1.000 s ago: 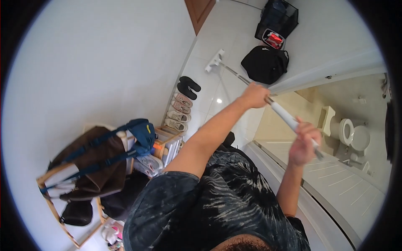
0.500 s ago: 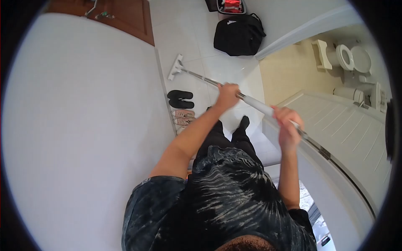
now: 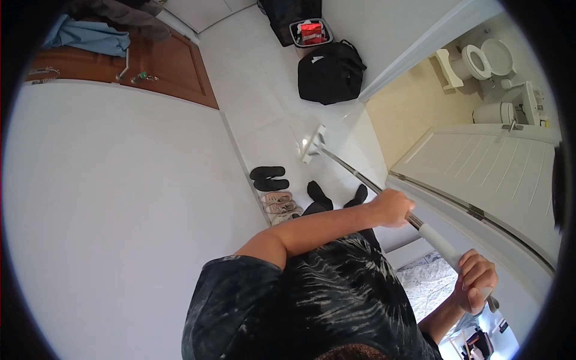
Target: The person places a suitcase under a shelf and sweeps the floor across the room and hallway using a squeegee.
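Observation:
A mop with a flat white head rests on the pale tiled floor, its metal pole slanting down to the right. Wrapped around the middle of the pole is my left hand, arm stretched across my body. My right hand grips the white sleeve near the pole's upper end, thumb bent over it. My feet in black socks stand just below the mop head. Left of the feet, black slippers and pink sneakers line the wall base.
A black bag stands on the floor ahead, beside a bin holding red packaging. To the right, a white door stands ajar by a bathroom with a toilet. A long white wall runs along the left; a brown wooden door is beyond.
The mop head has moved right, away from the wall by the slippers and closer to my feet. Both hands have shifted right and down with the pole, and the view has tilted.

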The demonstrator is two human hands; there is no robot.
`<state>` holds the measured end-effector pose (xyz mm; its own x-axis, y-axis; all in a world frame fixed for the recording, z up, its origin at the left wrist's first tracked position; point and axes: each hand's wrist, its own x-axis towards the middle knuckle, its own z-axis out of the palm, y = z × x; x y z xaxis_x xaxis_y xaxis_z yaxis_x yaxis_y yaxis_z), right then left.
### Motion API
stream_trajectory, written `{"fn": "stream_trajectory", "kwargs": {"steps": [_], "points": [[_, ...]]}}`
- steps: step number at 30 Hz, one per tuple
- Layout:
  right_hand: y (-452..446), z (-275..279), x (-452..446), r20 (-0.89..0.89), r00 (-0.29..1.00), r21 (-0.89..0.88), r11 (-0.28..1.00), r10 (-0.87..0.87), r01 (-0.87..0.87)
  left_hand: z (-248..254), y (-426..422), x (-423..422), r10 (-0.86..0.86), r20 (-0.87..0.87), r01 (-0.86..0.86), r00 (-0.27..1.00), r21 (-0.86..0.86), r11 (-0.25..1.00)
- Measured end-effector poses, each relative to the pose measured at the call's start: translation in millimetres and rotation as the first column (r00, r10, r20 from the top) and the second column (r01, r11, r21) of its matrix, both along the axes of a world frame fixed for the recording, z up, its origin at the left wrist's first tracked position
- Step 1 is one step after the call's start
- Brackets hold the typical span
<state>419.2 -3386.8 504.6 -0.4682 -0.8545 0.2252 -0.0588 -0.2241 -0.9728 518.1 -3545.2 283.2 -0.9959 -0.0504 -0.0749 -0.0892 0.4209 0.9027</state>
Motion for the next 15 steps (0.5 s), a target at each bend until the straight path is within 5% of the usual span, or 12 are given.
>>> {"fn": "stream_trajectory", "kwargs": {"steps": [4,8,10,13,14,15], "points": [[-19.5,-52.3,28.9,0.06,0.99,0.147,0.982,-0.132,0.122,-43.0,-57.9,26.5,0.155,0.023,-0.148,0.988,-0.196,0.969],[-46.1,-114.0,41.0,0.137,0.974,0.32,0.923,0.179,-0.214,-105.9,-122.4,66.3,0.163,0.082,-0.117,0.983,-0.405,0.907],[-63.3,-125.2,44.8,0.683,0.723,0.36,0.814,0.102,-0.456,-128.5,-133.4,72.4,0.193,0.112,-0.121,0.975,-0.465,0.877],[-77.2,-165.7,40.5,0.315,0.897,0.712,0.548,0.309,-0.439,-156.3,-139.1,70.5,0.217,0.177,-0.083,0.96,-0.56,0.824],[-80.6,-175.4,40.4,0.108,0.897,0.843,0.439,0.428,-0.311,-160.8,-138.5,63.7,0.204,0.209,-0.041,0.956,-0.596,0.802],[-84.6,-179.6,39.1,-0.223,0.735,0.827,0.523,0.64,-0.204,-162.1,-138.7,58.0,0.164,0.256,0.043,0.953,-0.647,0.761]]}}
